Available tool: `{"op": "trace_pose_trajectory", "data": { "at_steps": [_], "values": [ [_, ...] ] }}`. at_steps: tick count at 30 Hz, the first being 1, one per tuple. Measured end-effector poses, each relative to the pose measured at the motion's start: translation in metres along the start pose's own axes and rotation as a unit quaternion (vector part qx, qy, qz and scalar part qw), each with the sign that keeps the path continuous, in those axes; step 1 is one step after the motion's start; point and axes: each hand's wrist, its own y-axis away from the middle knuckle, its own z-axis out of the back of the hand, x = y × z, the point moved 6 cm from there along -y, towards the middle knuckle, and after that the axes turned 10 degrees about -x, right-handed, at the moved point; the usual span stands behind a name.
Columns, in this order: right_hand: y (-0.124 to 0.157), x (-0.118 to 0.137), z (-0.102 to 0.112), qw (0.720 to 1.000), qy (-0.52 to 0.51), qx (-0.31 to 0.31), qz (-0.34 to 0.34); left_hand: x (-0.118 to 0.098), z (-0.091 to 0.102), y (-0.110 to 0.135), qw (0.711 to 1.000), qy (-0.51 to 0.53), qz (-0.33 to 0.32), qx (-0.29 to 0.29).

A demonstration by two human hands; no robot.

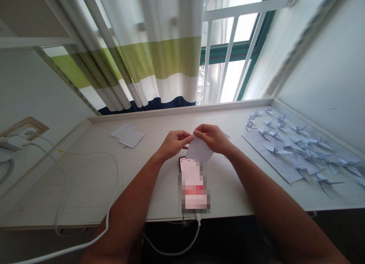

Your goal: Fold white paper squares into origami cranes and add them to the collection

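As the left hand (174, 144) and right hand (212, 138), both partly closed, pinch a thin white paper sheet (200, 150) between them, hold the grip even above the pale wood-grain tabletop (85, 188).

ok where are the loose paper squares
In the head view, the white paper squares lie on the desk, beyond and left of the left hand, near the window ledge.

Phone (194, 188) w/ white USB cable (197, 235), paper cranes (299, 130) on printed sheet (268, 159), striped curtain (154, 58).
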Motion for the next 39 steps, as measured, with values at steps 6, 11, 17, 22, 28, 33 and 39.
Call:
{"op": "trace_pose_trajectory", "data": {
  "at_steps": [6,11,17,22,28,33,39],
  "values": [
    [0.001,0.003,0.000,1.000,0.025,-0.006,-0.002,0.000,0.001,-0.001,0.999,-0.044,-0.027,-0.017],
    [0.001,0.001,0.000,0.999,0.021,0.024,-0.020,0.000,0.000,0.000,0.997,-0.073,-0.032,-0.018],
    [0.000,0.000,0.002,0.999,0.027,0.041,-0.025,-0.004,-0.003,0.001,0.996,-0.078,-0.038,0.000],
    [0.000,0.000,0.005,0.999,-0.006,0.028,-0.035,0.002,-0.001,0.000,0.998,-0.060,-0.013,0.014],
    [0.000,-0.001,0.004,0.999,-0.008,0.024,-0.023,0.001,0.002,0.000,0.998,-0.069,0.005,-0.005],
    [-0.002,-0.004,0.006,1.000,-0.010,0.014,-0.016,-0.003,0.003,0.000,0.998,-0.055,-0.007,-0.026],
    [-0.005,-0.008,0.015,0.999,-0.050,-0.018,-0.013,0.001,0.000,0.000,0.999,-0.008,0.033,0.005]
  ]
}}
